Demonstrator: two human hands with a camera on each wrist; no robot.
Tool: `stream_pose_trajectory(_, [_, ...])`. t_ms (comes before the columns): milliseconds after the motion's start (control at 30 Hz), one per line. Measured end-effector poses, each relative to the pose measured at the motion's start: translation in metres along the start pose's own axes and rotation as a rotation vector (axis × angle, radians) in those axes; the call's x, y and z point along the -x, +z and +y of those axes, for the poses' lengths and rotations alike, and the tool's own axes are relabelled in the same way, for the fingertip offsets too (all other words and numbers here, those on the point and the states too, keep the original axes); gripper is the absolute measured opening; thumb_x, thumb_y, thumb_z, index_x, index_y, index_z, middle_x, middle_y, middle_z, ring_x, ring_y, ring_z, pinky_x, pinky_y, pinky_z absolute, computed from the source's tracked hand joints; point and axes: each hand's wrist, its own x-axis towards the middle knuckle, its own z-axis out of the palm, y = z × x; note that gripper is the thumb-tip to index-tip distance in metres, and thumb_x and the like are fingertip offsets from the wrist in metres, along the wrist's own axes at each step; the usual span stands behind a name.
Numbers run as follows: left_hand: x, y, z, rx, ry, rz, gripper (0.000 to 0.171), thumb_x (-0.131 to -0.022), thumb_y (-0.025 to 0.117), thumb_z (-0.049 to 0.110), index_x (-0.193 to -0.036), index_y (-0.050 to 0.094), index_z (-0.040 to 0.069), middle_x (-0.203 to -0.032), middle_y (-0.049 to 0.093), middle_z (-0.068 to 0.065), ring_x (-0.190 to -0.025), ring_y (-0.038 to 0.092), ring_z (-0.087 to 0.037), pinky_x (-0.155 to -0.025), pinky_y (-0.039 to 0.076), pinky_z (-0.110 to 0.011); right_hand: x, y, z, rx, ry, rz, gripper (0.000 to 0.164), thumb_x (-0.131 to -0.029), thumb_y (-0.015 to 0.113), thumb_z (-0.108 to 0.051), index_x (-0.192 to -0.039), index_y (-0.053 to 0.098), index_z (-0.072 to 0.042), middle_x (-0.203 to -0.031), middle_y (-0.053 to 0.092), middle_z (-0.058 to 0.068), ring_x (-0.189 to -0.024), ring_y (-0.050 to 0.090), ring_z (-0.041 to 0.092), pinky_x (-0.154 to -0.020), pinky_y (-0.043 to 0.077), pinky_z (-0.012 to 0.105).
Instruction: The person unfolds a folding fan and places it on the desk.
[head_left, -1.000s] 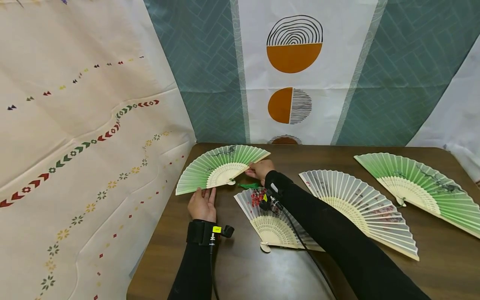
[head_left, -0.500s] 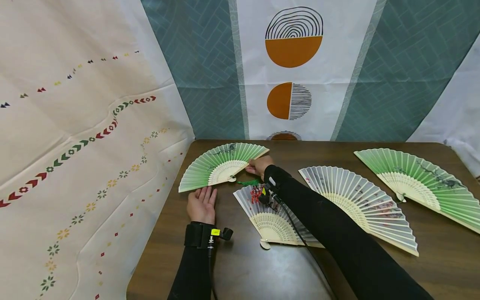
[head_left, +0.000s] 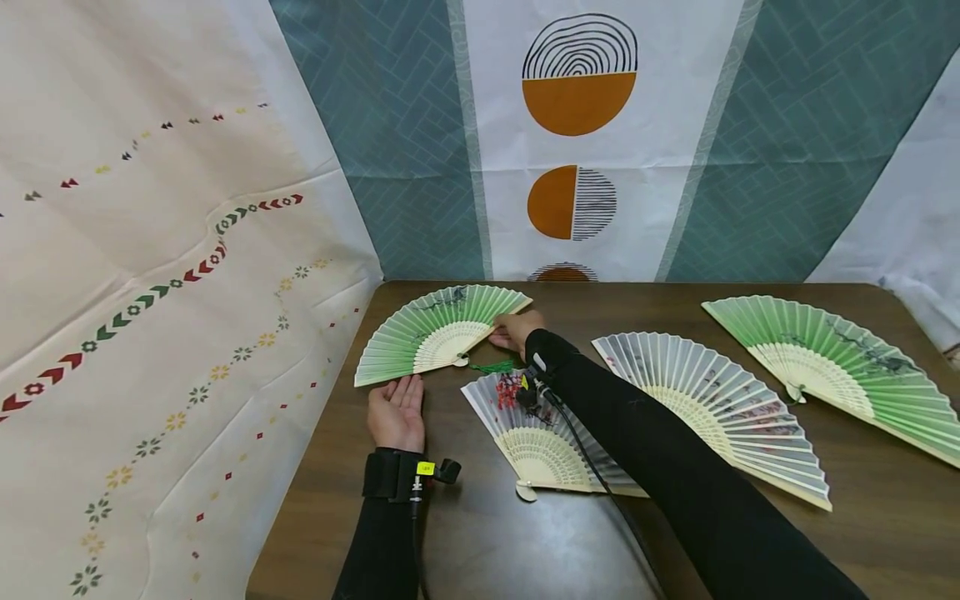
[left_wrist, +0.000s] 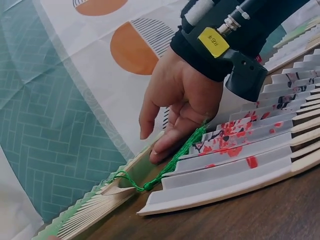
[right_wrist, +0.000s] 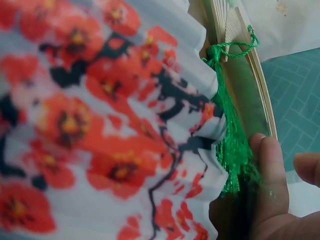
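Note:
In the head view an open green folding fan (head_left: 442, 332) lies at the table's back left, its pale ribs meeting at a pivot low on its right. My left hand (head_left: 397, 415) is palm up with extended fingers, their tips at the fan's lower left edge. At the fan's right guard stick is my right hand (head_left: 519, 331). The right wrist view shows a finger (right_wrist: 272, 175) touching that guard, while the thumb (right_wrist: 306, 167) stands apart from it. A green tassel (left_wrist: 172, 162) hangs from the pivot, beside a white fan with red blossoms (left_wrist: 235, 137).
The blossom fan (head_left: 543, 454) lies partly beneath the right forearm. Farther right lie another white fan (head_left: 708, 396) and a second green fan (head_left: 825, 358), both spread. Patterned cloths (head_left: 420, 150) hang behind and left of the wooden table (head_left: 480, 550).
The green fan's left end has shifted slightly right. My left fingers have straightened and sit a little lower at its edge. My right hand stays by the guard; the head view has shifted slightly.

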Motion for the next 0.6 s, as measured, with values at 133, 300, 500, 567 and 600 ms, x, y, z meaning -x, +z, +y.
stream_pose_trajectory(133, [0.000,0.002,0.000,0.037,0.008,0.010,0.059,-0.120,0.033,0.015,-0.174,0.019,-0.002,-0.182,0.030,-0.027,-0.169,0.042,-0.038,-0.139,0.044,-0.040,0.004,-0.001,-0.004,-0.001,-0.010,0.005,0.040,-0.112,0.064,-0.005,-0.149,0.061,0.009,-0.089,0.073,0.008,-0.072,0.076,0.013,-0.089,0.072,0.026])
stream_pose_trajectory(300, [0.005,0.003,0.001,0.054,0.018,0.033,0.057,-0.120,0.031,0.018,-0.173,0.023,-0.002,-0.183,0.029,-0.025,-0.169,0.042,-0.037,-0.139,0.044,-0.039,0.014,-0.008,-0.006,0.021,-0.011,-0.024,0.043,-0.112,0.061,-0.009,-0.152,0.060,0.009,-0.124,0.076,0.022,-0.095,0.079,0.023,-0.112,0.066,0.039])
stream_pose_trajectory(500, [0.010,0.001,0.002,0.113,-0.012,0.001,0.064,-0.118,0.026,0.020,-0.179,0.014,0.001,-0.189,0.016,-0.020,-0.176,0.029,-0.032,-0.143,0.036,-0.034,0.019,-0.013,-0.004,0.014,-0.012,-0.041,0.047,-0.114,0.058,-0.010,-0.155,0.057,0.012,-0.157,0.065,0.032,-0.136,0.074,0.038,-0.121,0.061,0.044])
stream_pose_trajectory(567, [0.012,0.002,0.003,0.151,-0.025,-0.023,0.067,-0.117,0.024,0.019,-0.180,0.008,0.002,-0.190,0.009,-0.019,-0.178,0.022,-0.031,-0.144,0.032,-0.033,0.019,-0.014,-0.003,0.010,-0.020,-0.034,0.048,-0.114,0.058,-0.011,-0.156,0.056,0.012,-0.158,0.064,0.032,-0.140,0.072,0.039,-0.120,0.062,0.044])
stream_pose_trajectory(600, [0.013,0.002,0.004,0.171,-0.031,-0.037,0.069,-0.115,0.023,0.019,-0.180,0.005,0.002,-0.190,0.006,-0.019,-0.179,0.018,-0.031,-0.145,0.030,-0.033,0.018,-0.015,-0.002,0.006,-0.024,-0.030,0.048,-0.114,0.058,-0.011,-0.157,0.056,0.011,-0.158,0.065,0.032,-0.140,0.073,0.039,-0.120,0.062,0.044])
